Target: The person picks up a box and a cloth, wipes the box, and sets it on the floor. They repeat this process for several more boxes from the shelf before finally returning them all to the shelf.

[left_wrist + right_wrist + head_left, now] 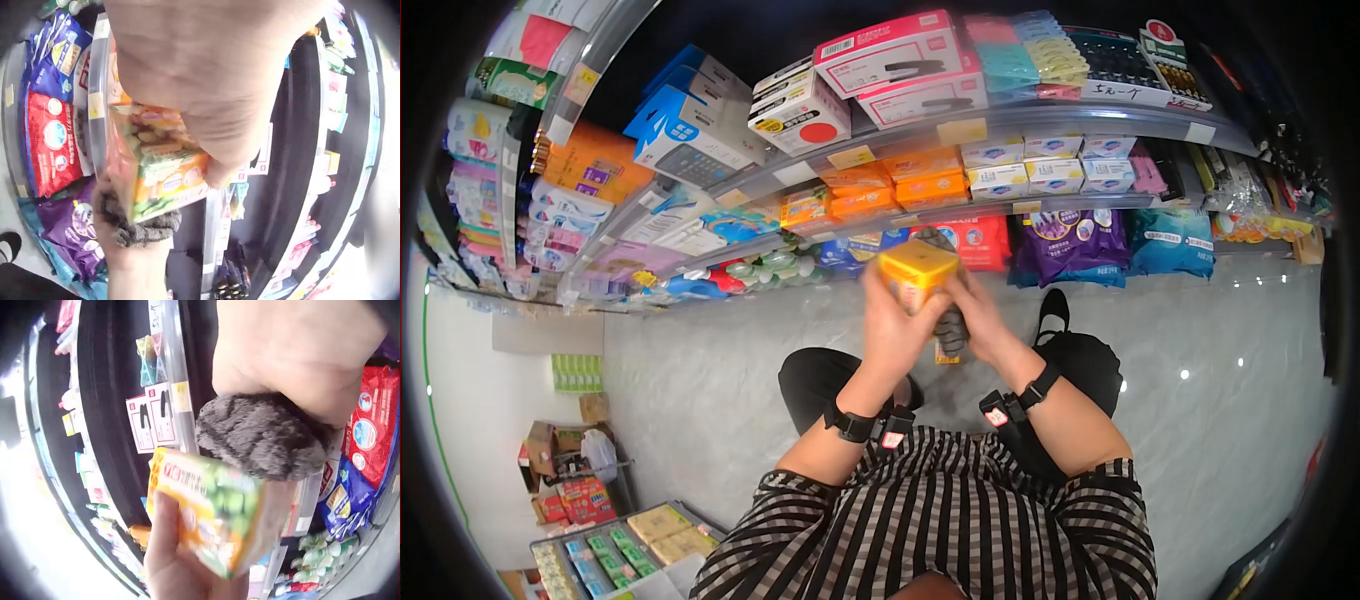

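Note:
In the head view my left hand [900,315] grips a plastic-wrapped box-shaped pack [918,265], its top yellow-orange. The right wrist view shows green and orange printing on the pack [219,506], with the left thumb lying along one face. My right hand [982,318] holds a fluffy dark grey cloth [951,330] bunched in its fingers, right beside the pack. Seen from the left wrist, the cloth [147,225] lies against the pack's lower edge. In the right wrist view the cloth [262,437] covers most of the right fingers.
Ahead, a shelf holds orange packs [930,188], white soap boxes [1055,175] and pink-and-white stapler boxes [895,55]. Purple [1070,240] and teal bags [1172,243] sit on the lowest level. A small yellow-orange item [947,355] shows below the hands. Cartons [585,497] stand at left.

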`<state>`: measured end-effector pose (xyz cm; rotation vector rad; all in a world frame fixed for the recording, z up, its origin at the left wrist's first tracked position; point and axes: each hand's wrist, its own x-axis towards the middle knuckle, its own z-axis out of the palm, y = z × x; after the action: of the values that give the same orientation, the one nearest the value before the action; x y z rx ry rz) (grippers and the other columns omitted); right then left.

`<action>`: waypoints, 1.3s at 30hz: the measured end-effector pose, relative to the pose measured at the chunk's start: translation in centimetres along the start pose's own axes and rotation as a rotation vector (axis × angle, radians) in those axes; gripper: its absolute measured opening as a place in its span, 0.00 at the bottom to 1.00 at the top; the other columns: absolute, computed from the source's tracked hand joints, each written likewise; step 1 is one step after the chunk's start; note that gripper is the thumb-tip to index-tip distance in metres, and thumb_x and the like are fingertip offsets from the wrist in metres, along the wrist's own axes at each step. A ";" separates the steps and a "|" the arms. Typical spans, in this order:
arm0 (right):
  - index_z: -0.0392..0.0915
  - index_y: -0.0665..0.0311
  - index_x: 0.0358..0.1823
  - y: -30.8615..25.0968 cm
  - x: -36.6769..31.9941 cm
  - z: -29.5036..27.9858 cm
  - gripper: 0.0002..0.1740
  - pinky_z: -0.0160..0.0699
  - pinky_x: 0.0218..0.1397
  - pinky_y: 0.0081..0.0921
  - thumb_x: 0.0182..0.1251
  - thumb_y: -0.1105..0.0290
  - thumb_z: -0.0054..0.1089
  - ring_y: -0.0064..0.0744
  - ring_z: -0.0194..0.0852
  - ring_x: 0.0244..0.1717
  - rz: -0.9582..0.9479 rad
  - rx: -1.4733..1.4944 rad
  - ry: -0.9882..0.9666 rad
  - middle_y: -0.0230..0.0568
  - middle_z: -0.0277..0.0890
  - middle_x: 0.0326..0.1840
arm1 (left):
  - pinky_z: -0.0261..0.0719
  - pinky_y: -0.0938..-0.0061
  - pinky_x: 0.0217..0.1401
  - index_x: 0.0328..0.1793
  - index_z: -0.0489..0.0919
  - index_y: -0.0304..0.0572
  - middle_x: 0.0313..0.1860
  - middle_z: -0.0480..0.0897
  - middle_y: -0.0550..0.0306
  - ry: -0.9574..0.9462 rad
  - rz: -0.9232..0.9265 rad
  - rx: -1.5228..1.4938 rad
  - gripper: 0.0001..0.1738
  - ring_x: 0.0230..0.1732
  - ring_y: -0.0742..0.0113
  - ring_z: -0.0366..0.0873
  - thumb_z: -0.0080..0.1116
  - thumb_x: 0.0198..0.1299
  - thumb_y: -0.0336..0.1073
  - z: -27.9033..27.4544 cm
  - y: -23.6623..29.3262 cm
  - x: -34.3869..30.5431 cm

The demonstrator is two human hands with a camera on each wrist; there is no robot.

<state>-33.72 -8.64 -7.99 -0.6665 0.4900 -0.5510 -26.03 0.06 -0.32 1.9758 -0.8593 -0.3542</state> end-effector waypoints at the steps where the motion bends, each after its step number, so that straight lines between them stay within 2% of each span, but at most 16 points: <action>1: 0.70 0.64 0.62 -0.1 -0.1 -0.4 0.24 0.82 0.47 0.26 0.76 0.55 0.51 0.27 0.82 0.45 0.007 0.007 0.001 0.35 0.80 0.52 | 0.67 0.67 0.68 0.69 0.58 0.27 0.60 0.72 0.43 -0.081 -0.013 0.052 0.36 0.62 0.57 0.72 0.63 0.60 0.35 -0.1 -0.1 -0.2; 3: 0.69 0.65 0.64 -1.3 -0.4 -1.4 0.26 0.82 0.48 0.26 0.76 0.52 0.49 0.25 0.82 0.46 0.278 0.206 -0.042 0.35 0.80 0.52 | 0.70 0.67 0.66 0.70 0.59 0.28 0.62 0.72 0.43 -0.192 -0.032 -0.157 0.31 0.63 0.58 0.72 0.57 0.67 0.37 -0.4 -2.4 -0.1; 7: 0.69 0.65 0.64 -1.6 -0.2 -1.2 0.28 0.82 0.46 0.24 0.75 0.50 0.50 0.23 0.82 0.45 0.279 0.077 -0.115 0.34 0.80 0.51 | 0.76 0.69 0.60 0.70 0.61 0.32 0.61 0.76 0.49 -0.048 -0.087 -0.391 0.26 0.60 0.63 0.76 0.51 0.73 0.38 0.3 -4.8 0.5; 9: 0.71 0.65 0.62 -0.9 -0.1 -0.9 0.26 0.81 0.43 0.21 0.75 0.51 0.51 0.21 0.81 0.45 0.257 0.081 -0.055 0.34 0.80 0.50 | 0.78 0.68 0.57 0.67 0.67 0.34 0.57 0.79 0.52 -0.184 -0.591 -0.890 0.24 0.55 0.64 0.79 0.51 0.72 0.42 1.1 -5.0 0.1; 12: 0.72 0.65 0.60 2.7 2.1 -3.2 0.25 0.79 0.46 0.28 0.74 0.53 0.53 0.33 0.82 0.47 0.063 -0.238 0.116 0.43 0.80 0.51 | 0.80 0.68 0.55 0.65 0.71 0.35 0.56 0.80 0.54 -0.200 -0.587 -0.830 0.24 0.53 0.65 0.81 0.53 0.72 0.46 2.2 -4.7 -0.3; 14: 0.73 0.65 0.60 5.4 3.7 -5.3 0.24 0.75 0.51 0.38 0.71 0.56 0.55 0.50 0.79 0.50 -0.288 -0.752 0.177 0.56 0.79 0.51 | 0.79 0.70 0.55 0.67 0.68 0.34 0.56 0.80 0.53 -0.180 -0.554 -0.784 0.27 0.53 0.66 0.80 0.55 0.70 0.45 2.7 -5.9 -0.2; 17: 0.72 0.65 0.60 2.5 1.7 -3.1 0.26 0.71 0.56 0.45 0.68 0.56 0.56 0.64 0.74 0.53 -0.210 -0.819 0.173 0.65 0.76 0.51 | 0.78 0.71 0.55 0.70 0.63 0.32 0.57 0.79 0.51 0.001 -0.231 -0.445 0.29 0.53 0.66 0.79 0.57 0.69 0.40 4.0 -7.0 -0.1; 19: 0.72 0.66 0.60 2.5 1.8 -2.8 0.23 0.74 0.53 0.39 0.71 0.58 0.54 0.51 0.78 0.51 -0.117 -0.787 0.177 0.56 0.79 0.50 | 0.77 0.72 0.56 0.71 0.59 0.32 0.57 0.78 0.49 0.071 -0.149 -0.359 0.32 0.54 0.65 0.78 0.58 0.67 0.37 3.8 -7.1 -0.2; 22: 0.73 0.65 0.60 0.7 0.8 -1.4 0.18 0.77 0.48 0.24 0.77 0.62 0.47 0.21 0.78 0.46 0.104 -0.159 0.125 0.34 0.80 0.49 | 0.76 0.71 0.57 0.71 0.59 0.31 0.55 0.77 0.49 -0.030 0.033 -0.107 0.32 0.55 0.66 0.77 0.58 0.67 0.37 2.1 -7.3 0.0; 25: 0.72 0.63 0.62 -1.5 0.4 -0.7 0.21 0.77 0.49 0.24 0.78 0.57 0.46 0.22 0.79 0.46 0.213 -0.090 0.133 0.34 0.80 0.49 | 0.77 0.69 0.55 0.68 0.64 0.33 0.54 0.77 0.48 -0.138 -0.205 -0.327 0.32 0.52 0.62 0.77 0.61 0.65 0.43 -0.4 -5.0 -0.1; 27: 0.72 0.62 0.61 -0.9 0.3 -0.5 0.21 0.77 0.49 0.24 0.78 0.56 0.45 0.22 0.79 0.47 0.213 -0.052 0.098 0.35 0.79 0.50 | 0.77 0.69 0.55 0.68 0.64 0.33 0.54 0.77 0.50 -0.081 -0.147 -0.393 0.31 0.53 0.64 0.77 0.59 0.67 0.45 0.5 -6.1 -0.3; 29: 0.73 0.62 0.59 0.4 0.7 -1.0 0.21 0.76 0.50 0.24 0.78 0.55 0.45 0.23 0.78 0.48 0.212 -0.012 0.070 0.36 0.79 0.51 | 0.79 0.69 0.54 0.66 0.66 0.35 0.55 0.79 0.53 -0.099 -0.452 -0.857 0.29 0.54 0.67 0.78 0.58 0.68 0.48 1.4 -6.4 -0.7; 33: 0.68 0.67 0.62 4.1 2.5 -3.4 0.22 0.73 0.56 0.30 0.77 0.58 0.45 0.36 0.76 0.55 -0.018 -0.162 0.120 0.44 0.75 0.55 | 0.79 0.70 0.55 0.68 0.66 0.35 0.57 0.79 0.53 -0.152 -0.611 -0.796 0.30 0.54 0.67 0.80 0.52 0.72 0.50 2.2 -6.3 -1.2; 35: 0.65 0.71 0.65 7.1 4.3 -5.9 0.25 0.68 0.61 0.38 0.75 0.61 0.46 0.50 0.70 0.60 -0.379 -0.829 0.129 0.54 0.72 0.56 | 0.79 0.71 0.54 0.65 0.68 0.34 0.54 0.80 0.54 -0.094 -0.608 -0.762 0.29 0.51 0.67 0.81 0.53 0.70 0.51 3.3 -6.6 -1.0; 36: 0.64 0.73 0.65 6.0 3.0 -4.5 0.26 0.64 0.65 0.42 0.72 0.63 0.49 0.60 0.64 0.62 -0.379 -0.975 0.187 0.62 0.67 0.59 | 0.79 0.71 0.53 0.63 0.70 0.34 0.52 0.81 0.55 0.017 -0.537 -0.631 0.28 0.50 0.67 0.81 0.54 0.70 0.52 4.0 -7.1 -1.0; 39: 0.65 0.72 0.65 3.5 0.8 -1.8 0.25 0.65 0.65 0.41 0.71 0.65 0.51 0.59 0.65 0.62 -0.463 -1.076 0.144 0.60 0.66 0.61 | 0.80 0.71 0.53 0.60 0.72 0.35 0.49 0.82 0.56 0.170 -0.476 -0.492 0.27 0.48 0.67 0.82 0.55 0.69 0.52 4.8 -9.5 -0.3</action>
<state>-33.12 -7.66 -11.81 -1.8062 0.7738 -0.7607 -24.86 0.30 -10.87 1.6915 -0.1552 -0.5966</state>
